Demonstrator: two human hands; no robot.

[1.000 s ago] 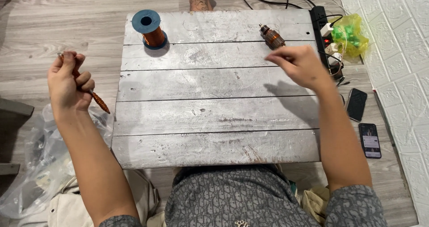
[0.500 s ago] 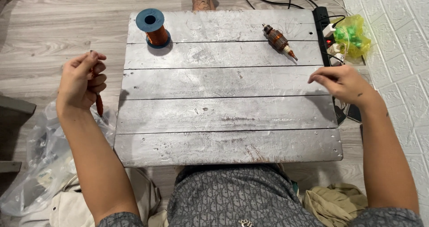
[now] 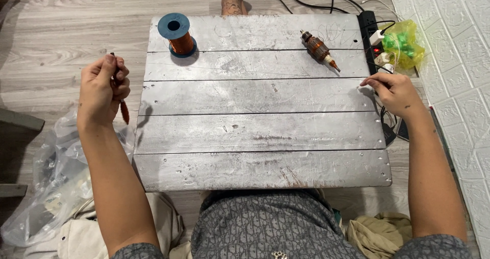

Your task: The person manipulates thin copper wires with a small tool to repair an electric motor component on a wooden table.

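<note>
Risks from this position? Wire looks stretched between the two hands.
1. A thin wire seems to run across the board from the left hand to the right hand; it is barely visible, so it could snag or snap if pulled hard.
2. The armature lies loose near that line; the wire might drag or roll it.
3. The right hand works beside a live power strip with trailing cables, so bare wire could touch it.
</note>
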